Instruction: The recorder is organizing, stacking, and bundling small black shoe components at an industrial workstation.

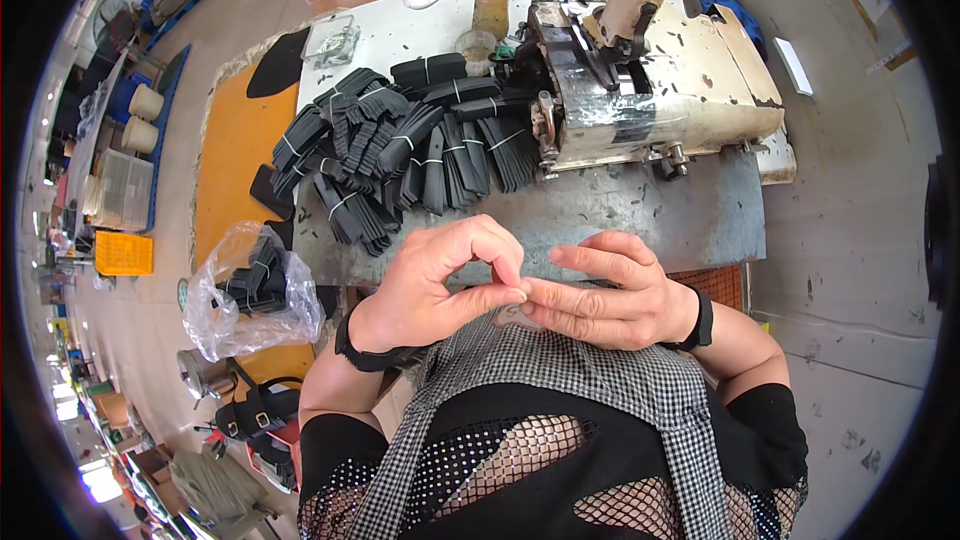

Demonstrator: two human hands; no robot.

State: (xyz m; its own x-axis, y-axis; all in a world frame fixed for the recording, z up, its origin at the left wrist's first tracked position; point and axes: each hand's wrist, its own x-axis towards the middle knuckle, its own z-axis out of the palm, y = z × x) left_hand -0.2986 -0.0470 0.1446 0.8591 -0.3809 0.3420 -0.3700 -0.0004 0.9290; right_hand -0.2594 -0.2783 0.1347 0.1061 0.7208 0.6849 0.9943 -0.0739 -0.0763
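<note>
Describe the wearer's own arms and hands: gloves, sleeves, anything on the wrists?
No gloves on the left hand or right hand. Each wrist has a plain black band: left wristband, right wristband. Forearms are bare up to short black sleeves, the left sleeve and right sleeve, with shiny dots and open mesh near them.

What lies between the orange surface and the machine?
In the head view, bundled black strips are heaped between the orange surface and the machine.
</note>
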